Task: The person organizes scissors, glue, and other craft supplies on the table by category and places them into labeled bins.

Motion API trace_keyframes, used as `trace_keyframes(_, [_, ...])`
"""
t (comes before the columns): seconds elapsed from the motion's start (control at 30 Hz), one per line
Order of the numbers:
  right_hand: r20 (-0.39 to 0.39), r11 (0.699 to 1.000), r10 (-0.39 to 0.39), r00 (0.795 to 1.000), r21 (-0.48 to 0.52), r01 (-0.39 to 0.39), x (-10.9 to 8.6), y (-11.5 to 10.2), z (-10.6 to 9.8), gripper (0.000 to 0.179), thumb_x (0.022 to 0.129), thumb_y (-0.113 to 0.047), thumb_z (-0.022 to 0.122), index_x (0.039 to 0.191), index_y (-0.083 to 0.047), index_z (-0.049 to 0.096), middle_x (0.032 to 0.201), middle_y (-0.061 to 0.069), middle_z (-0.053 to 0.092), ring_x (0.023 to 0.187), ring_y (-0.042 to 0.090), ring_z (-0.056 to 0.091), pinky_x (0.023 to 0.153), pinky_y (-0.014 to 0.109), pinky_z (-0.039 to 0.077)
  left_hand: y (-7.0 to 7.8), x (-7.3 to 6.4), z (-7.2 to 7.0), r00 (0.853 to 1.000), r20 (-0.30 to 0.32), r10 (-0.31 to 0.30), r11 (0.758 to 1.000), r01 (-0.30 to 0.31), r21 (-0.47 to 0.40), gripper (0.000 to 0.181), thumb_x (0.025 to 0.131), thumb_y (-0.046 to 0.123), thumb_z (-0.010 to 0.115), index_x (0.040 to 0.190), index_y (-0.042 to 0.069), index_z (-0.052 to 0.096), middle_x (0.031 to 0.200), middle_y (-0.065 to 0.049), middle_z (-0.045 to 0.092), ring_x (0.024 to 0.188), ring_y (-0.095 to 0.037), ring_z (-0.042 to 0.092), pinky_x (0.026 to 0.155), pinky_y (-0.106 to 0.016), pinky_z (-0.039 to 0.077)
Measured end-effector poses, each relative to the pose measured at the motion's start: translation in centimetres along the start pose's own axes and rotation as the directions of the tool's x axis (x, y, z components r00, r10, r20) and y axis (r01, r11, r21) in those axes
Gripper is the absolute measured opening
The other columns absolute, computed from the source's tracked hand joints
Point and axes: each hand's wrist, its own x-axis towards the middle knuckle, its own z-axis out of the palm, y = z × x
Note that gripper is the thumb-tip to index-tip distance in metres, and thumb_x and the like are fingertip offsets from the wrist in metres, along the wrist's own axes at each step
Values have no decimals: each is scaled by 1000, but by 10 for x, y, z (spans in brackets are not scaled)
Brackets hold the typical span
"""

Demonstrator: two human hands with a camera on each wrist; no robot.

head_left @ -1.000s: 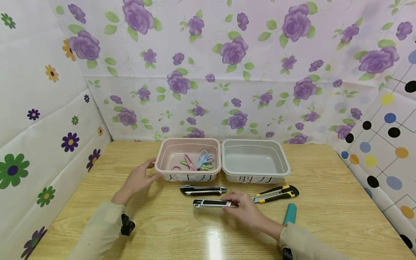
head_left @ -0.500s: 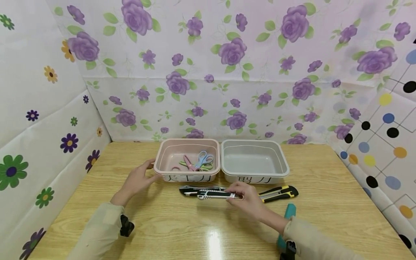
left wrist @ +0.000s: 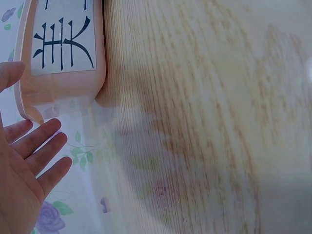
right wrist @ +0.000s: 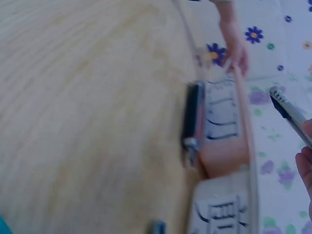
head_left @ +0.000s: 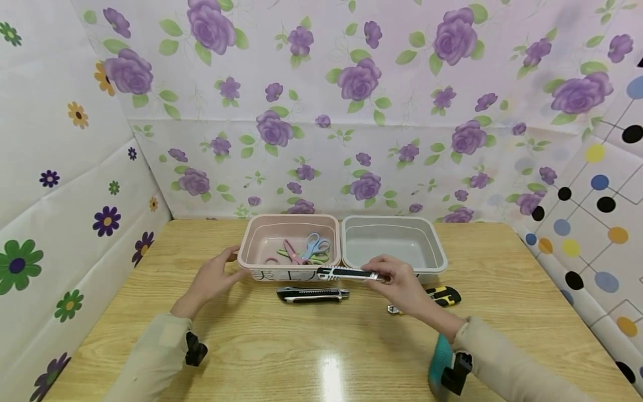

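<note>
My right hand (head_left: 399,283) pinches one end of a silver-and-black box cutter (head_left: 346,273), raised in front of the bins; in the right wrist view this box cutter (right wrist: 290,114) enters from the right edge. Fairly straight fingers of my left hand (head_left: 211,279) lie at the left end of the pink bin (head_left: 288,267), touching its rim; the left wrist view has the thumb and the spread fingers (left wrist: 39,141) beside that corner. A second black-and-silver box cutter (head_left: 312,295) lies on the table below the pink bin. Partly behind my right hand is a black-and-yellow box cutter (head_left: 446,296).
Pink, blue and green scissors (head_left: 303,251) lie inside the pink bin. A grey bin (head_left: 433,245) adjoins it on the right. Both carry paper labels with characters. A teal object (head_left: 440,363), partly covered by my right forearm, lies on the wooden table (head_left: 281,346). Patterned cloth surrounds the table.
My right hand has lifted the silver-and-black box cutter off the table and carried it up and slightly right, toward the bins' fronts. My left hand stays at the pink bin.
</note>
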Motion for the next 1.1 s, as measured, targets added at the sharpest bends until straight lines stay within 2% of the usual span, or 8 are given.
trace_keyframes(0.17, [-23,999,-40,999,5,40,7,1,-17,21,75,8,67,96,6,67,91,15,61,67,7,49,53,19,42,1,0,0,1000,-2,0,1000,0,-7,71,84,44,61,136,3,37,116,-21,58,110,-40,51,85,-57,41])
trace_keyframes(0.23, [-29,999,-40,999,-7,40,9,-8,-23,20,76,10,65,96,9,66,92,17,61,67,10,48,54,20,41,1,0,0,1000,-2,1,1000,-1,-11,71,83,44,61,136,3,38,116,-21,58,109,-40,51,85,-58,41])
trace_keyframes(0.3, [-34,999,-49,998,-15,49,11,-9,-28,20,76,11,64,96,10,65,92,19,60,67,12,48,54,20,41,0,0,0,1000,-2,1,1000,-1,-13,71,83,44,61,136,3,38,116,-21,58,109,-40,52,85,-58,41])
trace_keyframes(0.63, [-103,997,-60,993,-58,54,16,5,-46,21,73,15,65,94,11,65,90,21,61,66,10,48,55,16,40,1,-1,-1,1000,5,-7,1000,7,-25,70,83,44,61,136,4,38,116,-21,58,109,-40,51,86,-57,40])
trace_keyframes(0.8, [-108,996,-60,992,-65,53,20,24,-58,22,74,15,64,95,12,65,91,21,60,66,8,47,53,16,40,1,-1,-1,1000,5,-7,1000,7,-15,70,83,44,61,136,4,38,115,-20,59,109,-40,52,86,-57,41])
trace_keyframes(0.97, [-111,996,-22,994,-92,12,22,53,-67,22,76,10,66,98,9,66,95,16,61,68,5,48,53,16,41,2,-1,-2,1000,5,-2,1000,2,-15,70,83,43,61,136,4,38,115,-20,59,109,-40,51,86,-57,41])
trace_keyframes(1.1, [-115,995,12,993,-101,-24,23,63,-73,22,78,6,66,100,7,66,97,15,61,66,6,48,52,17,41,3,-1,-2,1000,4,1,1000,-1,-17,69,83,43,62,135,3,39,115,-20,59,109,-40,51,86,-57,41])
